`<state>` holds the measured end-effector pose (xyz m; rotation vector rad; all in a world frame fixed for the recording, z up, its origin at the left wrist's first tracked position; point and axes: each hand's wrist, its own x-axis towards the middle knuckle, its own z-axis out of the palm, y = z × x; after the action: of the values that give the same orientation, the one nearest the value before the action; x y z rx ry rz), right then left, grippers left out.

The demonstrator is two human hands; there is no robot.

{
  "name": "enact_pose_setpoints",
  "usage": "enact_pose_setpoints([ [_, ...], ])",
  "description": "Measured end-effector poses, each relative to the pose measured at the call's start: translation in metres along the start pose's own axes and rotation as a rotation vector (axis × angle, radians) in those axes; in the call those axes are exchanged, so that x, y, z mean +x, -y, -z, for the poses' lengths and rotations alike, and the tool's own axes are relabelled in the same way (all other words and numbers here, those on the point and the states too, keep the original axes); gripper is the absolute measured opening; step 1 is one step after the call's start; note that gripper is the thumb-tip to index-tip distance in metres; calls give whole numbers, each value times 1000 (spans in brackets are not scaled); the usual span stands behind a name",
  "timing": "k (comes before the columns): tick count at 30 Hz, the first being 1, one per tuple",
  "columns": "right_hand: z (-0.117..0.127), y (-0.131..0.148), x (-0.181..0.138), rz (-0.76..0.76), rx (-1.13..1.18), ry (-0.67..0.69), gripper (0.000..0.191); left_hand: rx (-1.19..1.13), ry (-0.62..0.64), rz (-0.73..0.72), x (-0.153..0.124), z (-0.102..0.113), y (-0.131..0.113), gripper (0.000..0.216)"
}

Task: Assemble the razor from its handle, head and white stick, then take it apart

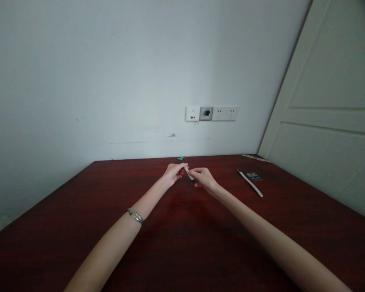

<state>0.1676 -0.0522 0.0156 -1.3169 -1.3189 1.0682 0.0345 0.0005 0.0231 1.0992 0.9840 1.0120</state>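
Both my arms reach out over a dark red wooden table (79,227). My left hand (174,173) and my right hand (203,177) meet near the table's far middle. Their fingers pinch a small white stick-like object (189,173) with a dark tip, held between the two hands. A silver bracelet (135,215) sits on my left wrist. A small teal item (181,158) lies just behind the hands at the table's back edge.
A long white strip (250,183) and a small dark packet (254,176) lie on the table to the right. A row of wall sockets (212,113) is on the white wall. A white door (331,109) stands at the right.
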Motion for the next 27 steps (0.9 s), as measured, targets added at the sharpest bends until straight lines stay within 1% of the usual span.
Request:
enact_pose_setpoints([
  [3,3,2,-2,77,-218,2,28,37,-12,7,2,5,2,20],
  [7,2,8,-9,302,-627,-41,39,83,-33,19,5,13,4,18],
  [8,0,10,-11,336,-728,-43,40,90,-35,25,6,15,4,18],
  [9,-4,11,-13,346,-822,-37,42,97,-37,30,6,18,5,18],
  [12,-17,13,-18,305,-1035,2,40,118,-44,40,6,24,6,18],
  [16,-34,15,-21,277,-1132,54,37,156,-46,52,3,34,9,19],
  [19,-43,15,-21,261,-1164,55,38,193,-42,64,2,45,12,22],
  [22,-53,12,-20,252,-1203,45,40,348,-51,56,3,61,14,29],
  [24,-59,9,-21,254,-1228,49,39,491,-90,46,6,74,14,34],
  [27,-68,3,-22,246,-1255,67,39,525,-147,78,12,93,13,36],
])
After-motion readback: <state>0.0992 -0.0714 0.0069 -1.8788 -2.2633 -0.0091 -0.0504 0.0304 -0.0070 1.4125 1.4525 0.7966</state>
